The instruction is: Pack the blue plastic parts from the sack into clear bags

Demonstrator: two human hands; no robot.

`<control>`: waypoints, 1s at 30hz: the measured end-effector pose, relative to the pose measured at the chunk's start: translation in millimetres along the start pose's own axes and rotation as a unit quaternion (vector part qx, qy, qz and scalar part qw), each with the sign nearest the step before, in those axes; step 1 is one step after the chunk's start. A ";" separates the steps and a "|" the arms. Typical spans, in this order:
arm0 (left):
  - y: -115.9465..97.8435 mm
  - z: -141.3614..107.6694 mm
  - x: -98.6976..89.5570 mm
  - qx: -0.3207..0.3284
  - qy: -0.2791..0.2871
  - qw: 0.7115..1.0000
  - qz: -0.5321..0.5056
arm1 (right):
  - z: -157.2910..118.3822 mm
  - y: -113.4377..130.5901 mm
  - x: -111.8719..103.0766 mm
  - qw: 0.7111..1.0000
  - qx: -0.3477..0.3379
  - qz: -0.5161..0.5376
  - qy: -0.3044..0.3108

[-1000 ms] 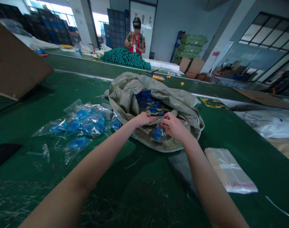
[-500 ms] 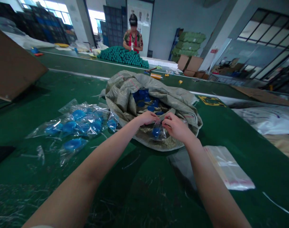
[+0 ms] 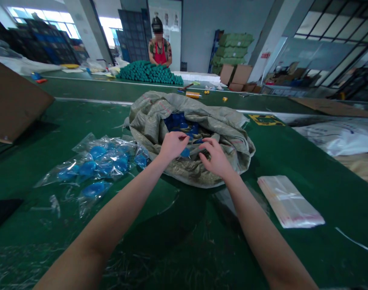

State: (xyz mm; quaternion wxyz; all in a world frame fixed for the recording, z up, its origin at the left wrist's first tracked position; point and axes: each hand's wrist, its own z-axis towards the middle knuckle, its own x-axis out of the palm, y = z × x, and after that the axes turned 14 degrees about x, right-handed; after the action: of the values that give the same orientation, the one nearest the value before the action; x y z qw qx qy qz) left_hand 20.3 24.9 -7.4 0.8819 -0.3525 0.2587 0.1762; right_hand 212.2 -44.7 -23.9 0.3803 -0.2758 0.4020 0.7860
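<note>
Green counter (image 3: 162, 257) runs under both forearms, and the left hand (image 3: 172, 146) and right hand (image 3: 215, 158) sit just apart over the mouth of a woven grey-green sack (image 3: 150, 117). Between them is a small blue rounded piece (image 3: 185, 152), close beside the left fingers (image 3: 179, 139), which are curled down toward it. The right fingers (image 3: 206, 144) are spread and curved toward the same piece, and whether either hand is pinching it I cannot tell. More blue pieces (image 3: 177, 121) lie heaped inside the sack, which rests on the counter. Just left of the sack lie clear plastic bags holding blue pieces (image 3: 96, 165), while a flat stack of clear bags (image 3: 288, 201) rests well off to its right. A sheet of brown cardboard (image 3: 11, 98) slants up at the left edge. Farther off, past a yellow tube (image 3: 192, 94) on a second green counter (image 3: 111, 90), a person in a red apron (image 3: 159, 54) stands behind a long pile of teal rods (image 3: 147, 73), with cardboard boxes (image 3: 235, 76) beyond
</note>
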 end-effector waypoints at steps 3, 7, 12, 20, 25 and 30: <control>-0.9 -1.8 -6.8 -0.017 -0.012 1.000 0.021 | 3.0 4.7 7.2 1.000 -0.010 0.024 -0.001; -4.4 -3.6 -15.8 -0.018 -0.008 0.998 0.053 | 8.1 7.9 17.1 0.998 -0.008 0.069 -0.003; -10.6 -4.0 -23.4 -0.024 -0.010 0.998 0.063 | 16.2 16.7 24.5 0.983 0.100 0.143 -0.047; -8.3 -3.3 -25.0 0.011 -0.030 0.998 0.052 | 35.5 18.0 27.3 0.966 0.183 0.181 -0.013; -9.0 -10.5 -17.6 0.050 -0.057 0.993 0.087 | 42.0 8.5 32.6 0.946 0.236 0.221 -0.011; -1.5 -12.6 -10.5 0.014 -0.099 0.995 -0.023 | 46.9 10.1 29.3 0.939 0.237 0.248 -0.030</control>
State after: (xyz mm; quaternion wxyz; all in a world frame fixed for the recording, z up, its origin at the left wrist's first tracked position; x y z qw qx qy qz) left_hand 8.4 13.6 -8.4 0.9120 -0.3267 0.1642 0.1859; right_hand 181.5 1.9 -16.7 0.2396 -0.0459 0.6203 0.7454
